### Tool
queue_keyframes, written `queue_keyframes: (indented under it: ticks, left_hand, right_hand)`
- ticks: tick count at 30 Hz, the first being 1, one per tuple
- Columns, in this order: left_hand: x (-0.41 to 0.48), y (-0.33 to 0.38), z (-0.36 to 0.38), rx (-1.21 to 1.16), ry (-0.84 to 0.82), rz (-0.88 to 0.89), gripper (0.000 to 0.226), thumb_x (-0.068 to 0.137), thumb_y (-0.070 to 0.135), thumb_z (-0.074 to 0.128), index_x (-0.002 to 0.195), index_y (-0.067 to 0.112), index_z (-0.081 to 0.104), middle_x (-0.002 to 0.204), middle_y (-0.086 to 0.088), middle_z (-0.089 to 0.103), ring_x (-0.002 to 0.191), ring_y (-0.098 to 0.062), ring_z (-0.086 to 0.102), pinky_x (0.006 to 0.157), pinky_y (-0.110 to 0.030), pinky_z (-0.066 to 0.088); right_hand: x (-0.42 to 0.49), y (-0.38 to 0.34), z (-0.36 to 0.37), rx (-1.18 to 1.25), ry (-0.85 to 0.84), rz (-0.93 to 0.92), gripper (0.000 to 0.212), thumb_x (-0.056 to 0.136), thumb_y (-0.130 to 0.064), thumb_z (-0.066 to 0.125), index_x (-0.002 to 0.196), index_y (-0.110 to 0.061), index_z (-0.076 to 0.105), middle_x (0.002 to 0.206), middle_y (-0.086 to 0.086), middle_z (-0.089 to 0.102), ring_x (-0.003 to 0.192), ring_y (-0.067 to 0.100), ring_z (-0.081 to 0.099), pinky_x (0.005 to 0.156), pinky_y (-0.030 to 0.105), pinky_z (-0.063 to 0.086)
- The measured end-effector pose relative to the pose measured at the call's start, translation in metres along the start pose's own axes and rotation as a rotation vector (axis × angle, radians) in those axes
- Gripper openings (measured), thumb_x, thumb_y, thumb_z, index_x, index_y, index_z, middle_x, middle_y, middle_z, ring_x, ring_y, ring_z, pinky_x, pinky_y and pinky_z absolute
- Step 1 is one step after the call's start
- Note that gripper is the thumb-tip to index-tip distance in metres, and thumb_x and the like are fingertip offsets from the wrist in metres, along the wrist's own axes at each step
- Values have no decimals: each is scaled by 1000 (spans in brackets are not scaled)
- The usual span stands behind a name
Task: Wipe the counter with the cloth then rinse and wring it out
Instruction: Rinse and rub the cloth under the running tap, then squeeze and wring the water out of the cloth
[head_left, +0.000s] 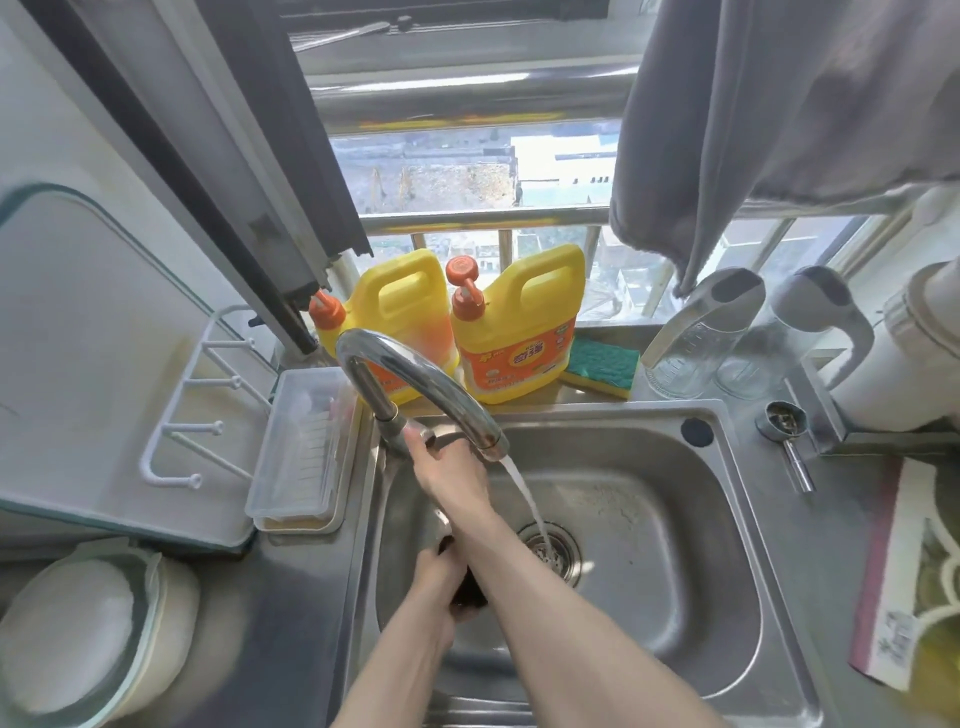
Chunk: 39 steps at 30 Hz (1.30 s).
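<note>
— What takes up most of the stainless steel counter (301, 597)?
— The steel sink basin (675, 545) sunk into it. A curved chrome faucet (415, 364) at the basin's back left corner runs water (524, 493) onto the drain.
— Behind it?
— Two yellow detergent jugs (514, 332) on the back edge.
— The hands?
— The right hand (447, 467) is curled round the faucet's lever (413, 427). The left hand (434, 569) grips the dark crumpled cloth (467, 590) inside the basin, near its left wall.
— Smaller still?
— A green-and-yellow sponge (602, 364) just beside the jugs.
</note>
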<state>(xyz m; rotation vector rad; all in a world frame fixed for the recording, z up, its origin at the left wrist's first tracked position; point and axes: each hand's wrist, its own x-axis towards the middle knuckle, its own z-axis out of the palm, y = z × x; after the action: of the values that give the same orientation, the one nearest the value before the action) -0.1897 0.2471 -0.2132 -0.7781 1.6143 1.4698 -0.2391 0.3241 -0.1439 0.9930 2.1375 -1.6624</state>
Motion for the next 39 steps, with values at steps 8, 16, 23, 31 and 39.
queue_keyframes:
  ticks: [8,16,23,31,39]
  left_hand:
    - [-19,31,-23,35,88,154,15,89,33,73,96,19,75,99,-8,74,91,-27,70,59,-29,57]
    - [-17,35,-40,121,125,279,21,84,42,77,92,22,76,106,-7,75,102,-26,70,93,-44,59]
    - [-24,35,-43,149,103,296,19,87,40,76,95,22,75,107,-1,72,102,-19,66,73,-27,55]
    - [-24,33,-49,155,91,278,23,83,45,78,93,24,75,108,-4,73,103,-25,69,93,-44,60]
    - [-32,38,-46,153,93,319,20,88,41,75,96,22,75,103,-2,73,97,-19,69,74,-30,58]
  right_hand:
    - [26,7,-16,21,-230,16,50,95,-70,49,69,-32,31,73,-9,34,63,3,31,60,20,27]
    - [27,23,-18,-82,-66,-127,60,88,-79,51,69,-23,48,66,9,54,63,12,56,65,39,51]
    - [26,21,-17,-32,-135,-125,52,98,-66,49,78,-18,51,72,10,43,64,13,48,67,28,43]
    - [31,11,-16,28,-127,-74,41,104,-46,54,70,-27,40,70,-7,45,60,4,43,49,12,40]
    - [34,6,-2,-192,53,-50,54,100,-58,52,69,-33,16,100,4,43,89,21,40,79,31,30]
